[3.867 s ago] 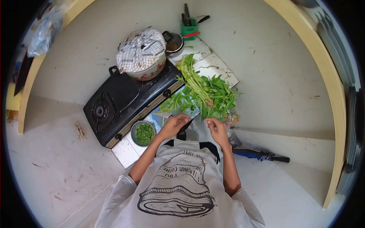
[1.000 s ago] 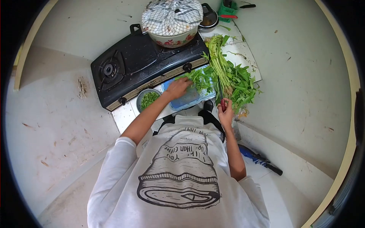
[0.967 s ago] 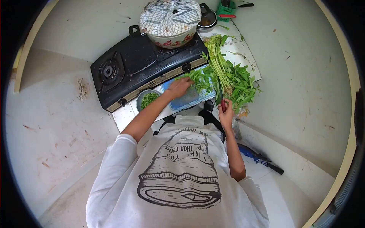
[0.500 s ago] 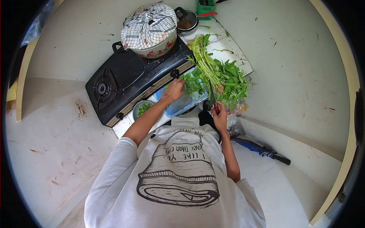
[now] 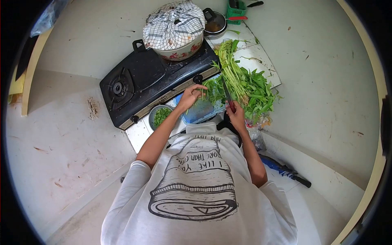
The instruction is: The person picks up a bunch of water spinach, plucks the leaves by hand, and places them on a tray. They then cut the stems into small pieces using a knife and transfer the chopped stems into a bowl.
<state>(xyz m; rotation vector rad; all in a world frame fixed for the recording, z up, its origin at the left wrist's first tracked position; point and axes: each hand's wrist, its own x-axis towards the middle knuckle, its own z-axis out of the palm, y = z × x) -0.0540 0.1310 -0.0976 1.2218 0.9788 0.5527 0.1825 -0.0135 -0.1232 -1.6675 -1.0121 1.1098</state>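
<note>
Green stems [image 5: 203, 93] are pinched by left fingers [image 5: 199, 86]; right fingers [image 5: 237, 110] grip a knife [image 5: 227, 92].

Off-white walls [image 5: 322, 77] meet in a corner behind a white-tiled counter [image 5: 136, 136], flecked with brown scuffs, and a rough brown patch [image 5: 93, 108] marks the pale surface at left. Cream-coloured edges [image 5: 374, 69] curve down both sides. Soft light reaches the pale floor [image 5: 304, 212].

We have a gas stove [image 5: 143, 73] ahead, a cloth [image 5: 173, 26] over the pot [image 5: 179, 53] on its right end. Nearer us, left to right, lie a bowl [image 5: 151, 118] of chopped greens [image 5: 162, 116], a tray [image 5: 198, 114] and leafy stalks [image 5: 244, 83]; a basket [image 5: 236, 15] stands behind.
</note>
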